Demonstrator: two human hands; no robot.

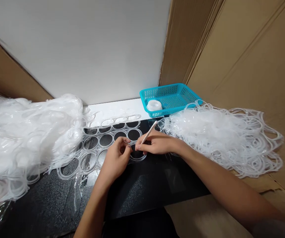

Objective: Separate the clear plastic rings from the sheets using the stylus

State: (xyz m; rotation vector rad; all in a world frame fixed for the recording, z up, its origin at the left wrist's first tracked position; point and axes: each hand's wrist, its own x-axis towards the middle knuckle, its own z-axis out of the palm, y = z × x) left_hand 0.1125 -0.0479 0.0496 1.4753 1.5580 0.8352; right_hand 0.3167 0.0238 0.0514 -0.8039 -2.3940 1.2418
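A clear plastic sheet of joined rings (97, 149) lies across the black work surface (142, 188), its left part running into a heap. My left hand (116, 157) is closed, with thumb and fingertips pinched at the rim of a ring at the sheet's right end. In my right hand (158, 142) is a slim white pen-like stick (149, 132), held like a pencil and slanting up to the right. Its lower tip is hidden by my fingers, which are over that same end ring.
A big pile of clear ring sheets (33, 132) covers the left side. To the right is a tangled heap of clear plastic strips (221, 132). Behind it stands a turquoise basket (170, 111) holding a stack of whitish rings (154, 105). Cardboard panels (251, 56) flank a white wall.
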